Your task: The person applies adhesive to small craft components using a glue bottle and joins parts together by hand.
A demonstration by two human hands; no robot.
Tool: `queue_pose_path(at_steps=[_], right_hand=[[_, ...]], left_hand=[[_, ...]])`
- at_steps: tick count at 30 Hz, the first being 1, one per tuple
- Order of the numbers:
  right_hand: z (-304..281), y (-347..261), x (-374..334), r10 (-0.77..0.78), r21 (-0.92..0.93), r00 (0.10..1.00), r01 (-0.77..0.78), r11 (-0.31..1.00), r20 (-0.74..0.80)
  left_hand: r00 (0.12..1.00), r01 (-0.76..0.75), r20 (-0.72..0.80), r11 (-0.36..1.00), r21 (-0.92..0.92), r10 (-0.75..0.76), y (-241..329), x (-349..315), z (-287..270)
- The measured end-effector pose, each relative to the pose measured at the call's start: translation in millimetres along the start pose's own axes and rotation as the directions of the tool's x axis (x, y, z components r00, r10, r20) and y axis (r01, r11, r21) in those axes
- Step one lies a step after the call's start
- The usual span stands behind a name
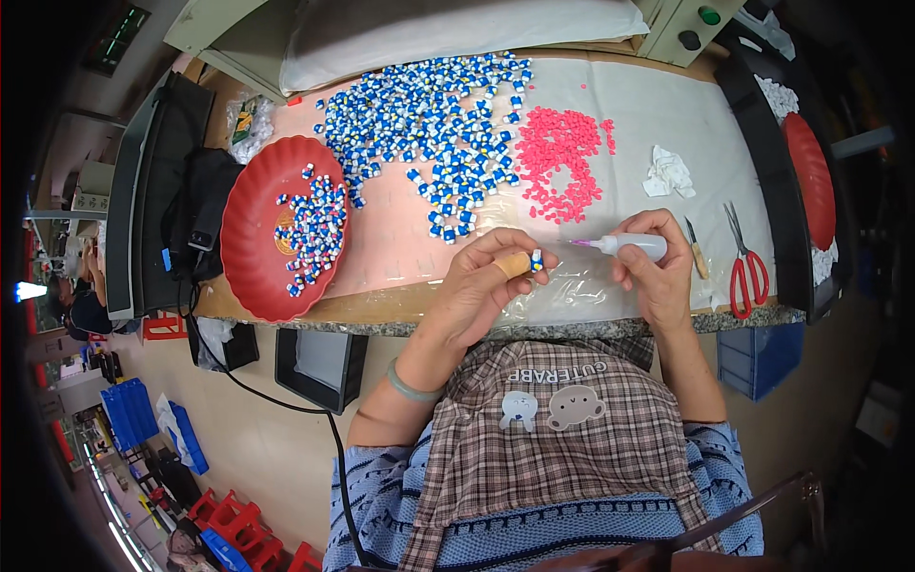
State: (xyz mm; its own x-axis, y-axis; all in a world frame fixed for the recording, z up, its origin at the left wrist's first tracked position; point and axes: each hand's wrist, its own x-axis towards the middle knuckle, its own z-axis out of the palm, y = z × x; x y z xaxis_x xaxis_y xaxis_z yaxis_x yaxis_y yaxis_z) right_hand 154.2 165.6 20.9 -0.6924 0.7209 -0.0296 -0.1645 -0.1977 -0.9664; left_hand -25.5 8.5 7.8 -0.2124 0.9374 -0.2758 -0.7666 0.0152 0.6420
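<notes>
Between the fingertips of my left hand (486, 276) is a small blue-and-white figurine piece (537, 259); a tan wrap covers one finger. My right hand (656, 262) grips a white squeeze glue bottle (637, 246), its purple-pink nozzle pointing left toward the piece, with a gap between them. Beyond my hands lies a broad spread of similar blue-and-white pieces (410, 105). To its right is a patch of small pink pieces (558, 162). A red scalloped bowl (250, 214) on the left holds more blue-and-white pieces, some showing pink.
Red-handled scissors (748, 281) and a small pointed tool with a tan handle (699, 253) lie right of my right hand. Crumpled white tissue (669, 172) sits farther back. A black tray (782, 162) with a red dish stands at the right edge. A dark cable (257, 381) hangs on the left.
</notes>
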Motion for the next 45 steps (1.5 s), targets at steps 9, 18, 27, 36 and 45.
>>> queue_pose_path(at_steps=[9,18,27,36,45], right_hand=[[13,-6,0,0.019,0.104,0.997,-0.027,0.994,0.072],[0,-11,3,-0.04,0.033,0.998,0.039,0.999,0.04],[5,-18,1,-0.142,-0.298,0.99,0.133,0.945,-0.011],[18,-24,-10,-0.239,-0.359,0.968,0.249,0.9,0.074],[18,-26,-14,-0.396,-0.562,0.884,0.465,0.684,0.25]], left_hand=[[0.996,0.038,-0.074,0.999,-0.036,-0.041,-6,-1,8],[0.998,-0.027,-0.059,0.996,0.079,0.032,-1,-6,-2],[0.989,-0.096,-0.079,0.951,0.295,0.124,-5,-9,2],[0.993,-0.077,-0.06,0.942,0.327,0.102,-12,-8,12],[0.991,-0.063,-0.087,0.925,0.375,0.102,-15,-11,13]])
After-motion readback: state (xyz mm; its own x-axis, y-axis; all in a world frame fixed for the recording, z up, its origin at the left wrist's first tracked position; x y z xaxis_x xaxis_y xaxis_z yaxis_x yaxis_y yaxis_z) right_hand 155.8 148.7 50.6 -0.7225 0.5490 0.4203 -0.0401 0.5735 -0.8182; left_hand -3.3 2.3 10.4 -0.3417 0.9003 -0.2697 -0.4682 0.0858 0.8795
